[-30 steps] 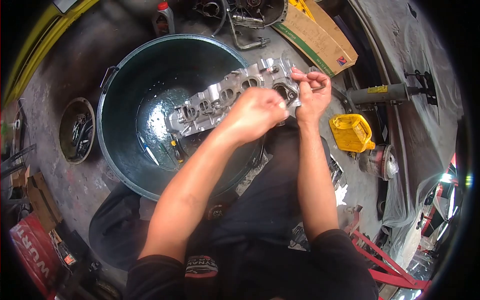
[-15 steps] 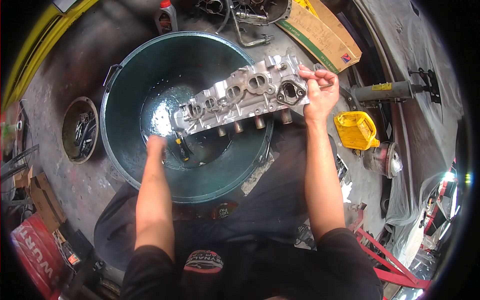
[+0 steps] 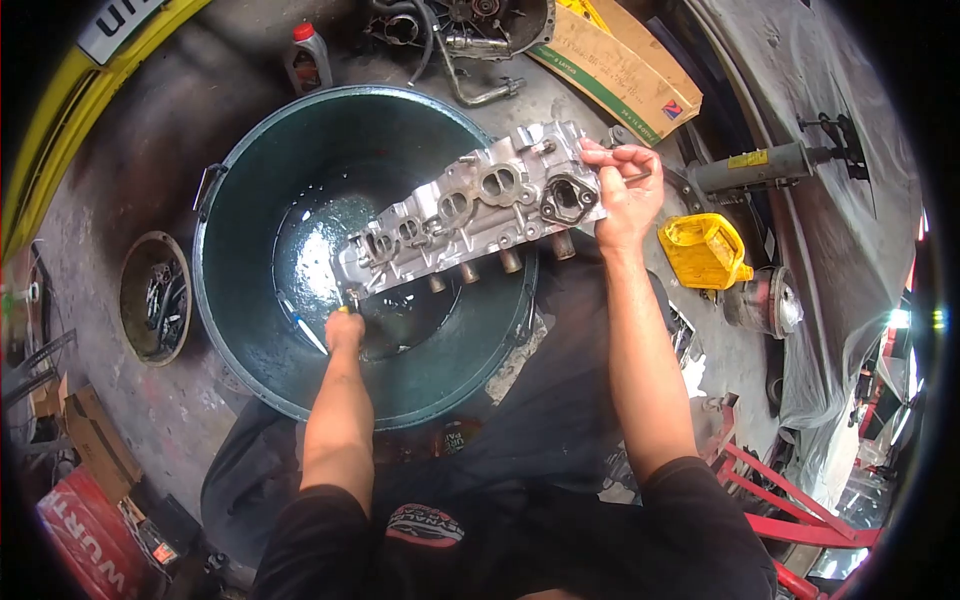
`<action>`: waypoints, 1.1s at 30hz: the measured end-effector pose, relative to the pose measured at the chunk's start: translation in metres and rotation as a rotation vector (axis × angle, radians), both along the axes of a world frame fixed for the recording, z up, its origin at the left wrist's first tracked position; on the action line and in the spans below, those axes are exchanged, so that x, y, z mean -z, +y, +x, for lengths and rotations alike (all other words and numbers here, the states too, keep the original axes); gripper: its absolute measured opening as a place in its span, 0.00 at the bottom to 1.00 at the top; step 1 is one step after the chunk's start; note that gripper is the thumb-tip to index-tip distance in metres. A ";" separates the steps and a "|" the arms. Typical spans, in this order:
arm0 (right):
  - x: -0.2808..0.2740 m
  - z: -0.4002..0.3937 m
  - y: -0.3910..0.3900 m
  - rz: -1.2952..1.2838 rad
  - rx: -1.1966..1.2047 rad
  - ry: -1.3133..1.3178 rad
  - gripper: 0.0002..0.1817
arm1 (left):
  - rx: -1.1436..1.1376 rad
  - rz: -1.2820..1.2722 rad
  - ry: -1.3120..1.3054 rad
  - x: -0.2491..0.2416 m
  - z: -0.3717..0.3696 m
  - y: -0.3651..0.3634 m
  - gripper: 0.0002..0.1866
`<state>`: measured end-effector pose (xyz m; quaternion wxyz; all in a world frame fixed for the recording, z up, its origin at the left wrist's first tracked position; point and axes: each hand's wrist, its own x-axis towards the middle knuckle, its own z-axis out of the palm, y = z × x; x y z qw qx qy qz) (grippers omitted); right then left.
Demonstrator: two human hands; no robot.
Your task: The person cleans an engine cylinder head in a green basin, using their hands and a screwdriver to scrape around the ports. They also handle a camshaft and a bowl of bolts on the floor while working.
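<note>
A grey metal cylinder head [image 3: 470, 205], with oval ports along its face and short round tubes below, lies slantwise over the big green tub [image 3: 222, 330]. My right hand [image 3: 630, 190] is closed around its upper right end, where a thin dark rod shows beside the fingers. Down in the tub, my left hand [image 3: 345, 330] is closed on a tool with a yellow-and-black handle [image 3: 346, 309], mostly hidden by the fist, close by the head's lower left end. A slim white-and-blue tool [image 3: 308, 333] leans on the wet tub bottom just left of that hand.
Left of the tub stands a round pan [image 3: 140, 345] of metal parts. Beyond it are an oil bottle [image 3: 308, 62], a gearbox-like casing [image 3: 480, 25] and a cardboard box [image 3: 620, 75]. A yellow jug [image 3: 700, 250] and a grey cylinder [image 3: 750, 168] lie to the right.
My left hand has moved right, from beside the slim white tool to the yellow-and-black handle, and closed on it. My right hand keeps its hold on the cylinder head. The view has shifted slightly.
</note>
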<state>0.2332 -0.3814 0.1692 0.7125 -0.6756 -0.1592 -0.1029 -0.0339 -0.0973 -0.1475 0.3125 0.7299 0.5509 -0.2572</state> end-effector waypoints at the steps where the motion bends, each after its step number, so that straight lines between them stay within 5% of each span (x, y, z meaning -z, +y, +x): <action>1: 0.001 0.001 0.001 0.000 0.000 -0.005 0.16 | -0.003 0.047 -0.024 -0.005 0.001 0.008 0.21; 4: -0.002 0.000 -0.002 0.012 -0.038 0.026 0.17 | -0.324 -0.188 -0.092 -0.074 0.007 0.028 0.21; 7: -0.012 -0.004 -0.005 0.023 -0.134 0.061 0.22 | -0.232 0.273 -0.444 -0.109 -0.003 0.044 0.21; 10: -0.020 -0.013 -0.011 0.102 -0.172 0.147 0.24 | -0.052 0.441 -0.654 -0.184 0.005 0.044 0.21; 15: -0.032 -0.035 -0.017 0.081 -0.339 0.141 0.45 | 0.089 0.205 -0.837 -0.340 0.026 -0.039 0.20; 17: -0.028 -0.034 -0.024 -0.168 -0.361 -0.007 0.42 | 0.386 0.296 -0.920 -0.348 0.007 -0.072 0.17; 19: -0.037 -0.042 -0.023 -0.377 -0.322 -0.140 0.35 | 0.453 0.218 -0.947 -0.364 -0.006 -0.110 0.16; 25: -0.039 -0.041 -0.005 -0.450 -0.250 -0.105 0.32 | 0.628 0.130 -0.897 -0.372 0.007 -0.150 0.31; 33: -0.038 -0.034 0.003 -0.462 -0.232 -0.109 0.32 | 0.479 -0.140 -0.894 -0.371 0.011 -0.152 0.30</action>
